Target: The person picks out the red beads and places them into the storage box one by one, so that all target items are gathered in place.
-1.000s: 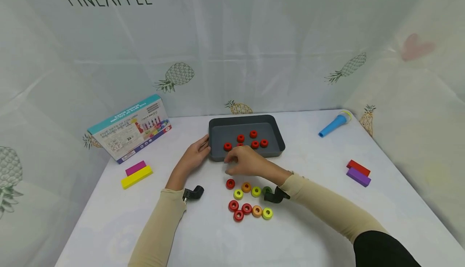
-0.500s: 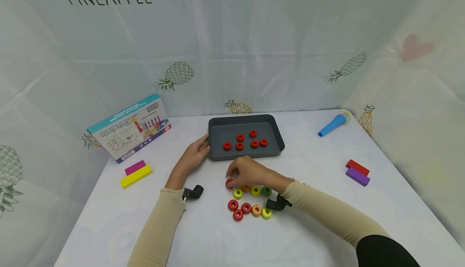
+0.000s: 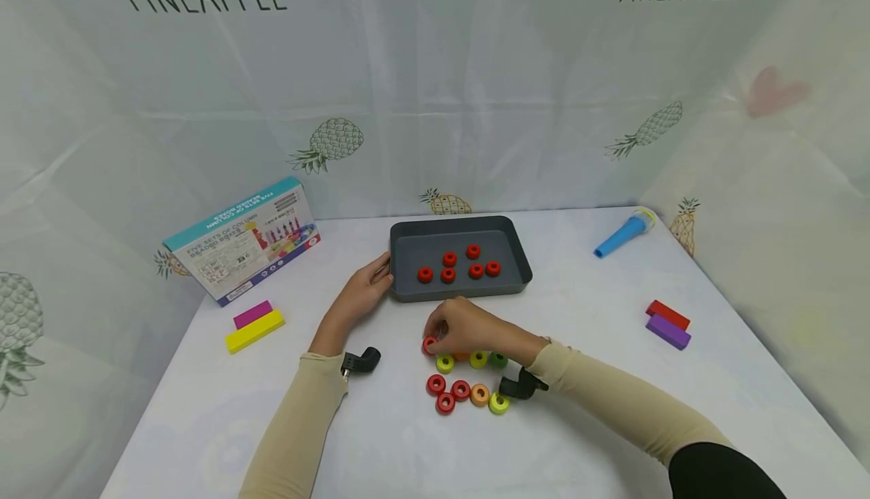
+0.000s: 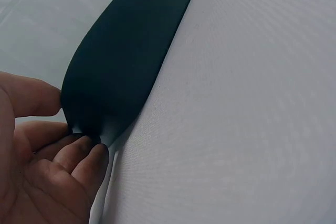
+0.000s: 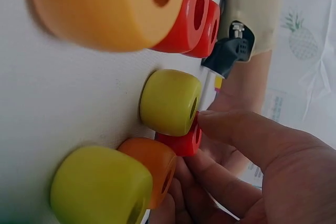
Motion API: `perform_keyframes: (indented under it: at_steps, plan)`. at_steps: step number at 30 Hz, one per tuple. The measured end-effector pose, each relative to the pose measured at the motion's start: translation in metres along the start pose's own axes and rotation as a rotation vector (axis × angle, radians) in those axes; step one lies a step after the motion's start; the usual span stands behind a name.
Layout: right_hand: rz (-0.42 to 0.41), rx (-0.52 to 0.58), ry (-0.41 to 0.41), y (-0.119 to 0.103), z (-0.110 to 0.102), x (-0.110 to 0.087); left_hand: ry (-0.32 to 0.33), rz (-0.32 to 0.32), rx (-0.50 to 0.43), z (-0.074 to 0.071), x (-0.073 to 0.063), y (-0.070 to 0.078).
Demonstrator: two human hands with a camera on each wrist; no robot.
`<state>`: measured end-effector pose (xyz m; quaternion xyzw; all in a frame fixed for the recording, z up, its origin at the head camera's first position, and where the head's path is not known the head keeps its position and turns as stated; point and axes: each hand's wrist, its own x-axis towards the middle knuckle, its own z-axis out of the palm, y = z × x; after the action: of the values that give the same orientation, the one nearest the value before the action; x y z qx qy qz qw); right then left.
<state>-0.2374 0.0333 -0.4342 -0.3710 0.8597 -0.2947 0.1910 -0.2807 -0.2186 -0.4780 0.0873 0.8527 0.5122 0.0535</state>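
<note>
My left hand [image 3: 362, 292] holds the left end of a dark grey tray [image 3: 506, 232]. In the left wrist view its thumb and curled fingers [image 4: 86, 158] meet the tray's wall [image 4: 126, 51]. Several red beads [image 3: 449, 259] lie inside the tray. In front of it, my right hand [image 3: 469, 328] pinches a red bead [image 3: 428, 345] between thumb and fingers, low at the table; the right wrist view shows this red bead [image 5: 181, 142] partly behind a yellow-green bead [image 5: 168, 100]. An orange bead [image 5: 152, 163] sits close to the fingers, mostly covered in the head view.
Nearer me lie more red beads [image 3: 445, 403], an orange bead [image 3: 479, 395] and a yellow-green bead [image 3: 499, 403]. A green bead [image 3: 498, 360] is by my right wrist. A printed box [image 3: 245, 242], yellow block [image 3: 254, 332], blue toy microphone [image 3: 621, 238] and purple block [image 3: 669, 331] stand around.
My right hand has moved from the tray's front edge back toward me and down to the red bead, now pinching it. My left hand has stayed at the tray.
</note>
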Motion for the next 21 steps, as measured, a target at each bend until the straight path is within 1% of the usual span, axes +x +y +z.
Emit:
perform_keyframes:
  at_steps: [6,12,21]
  plan:
    - [-0.011,-0.005,0.002,0.0017,0.0009,0.0000,0.003,-0.004,0.006,-0.0001,0.0008,-0.0009]
    - [-0.009,-0.002,-0.001,0.0014,0.0016,0.0000,0.002,-0.002,-0.004,0.0005,0.0003,0.0012]
    - [0.033,0.018,-0.007,0.0010,0.0048,0.0019,0.003,-0.013,0.010,0.0006,0.0000,0.0014]
